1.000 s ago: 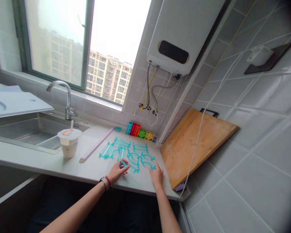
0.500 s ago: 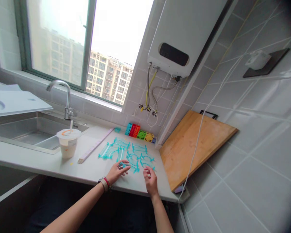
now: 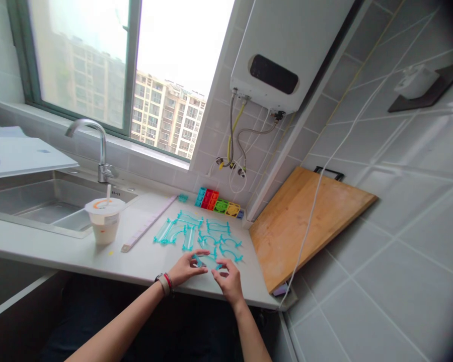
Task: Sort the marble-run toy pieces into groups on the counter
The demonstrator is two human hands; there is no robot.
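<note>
Several clear teal plastic track pieces lie spread on the white counter. My left hand, with a band at the wrist, pinches one end of a teal track piece near the counter's front edge. My right hand pinches the other end of the same piece, fingers curled. A row of coloured blocks stands against the back wall behind the loose pieces.
A lidded drink cup with a straw stands left of a long pale ruler. Further left are the sink and tap. A wooden cutting board leans at the right, a white cable across it. A water heater hangs above.
My right hand has moved left from the counter's right side and closed on the teal piece that my left hand holds. The view has shifted slightly.
</note>
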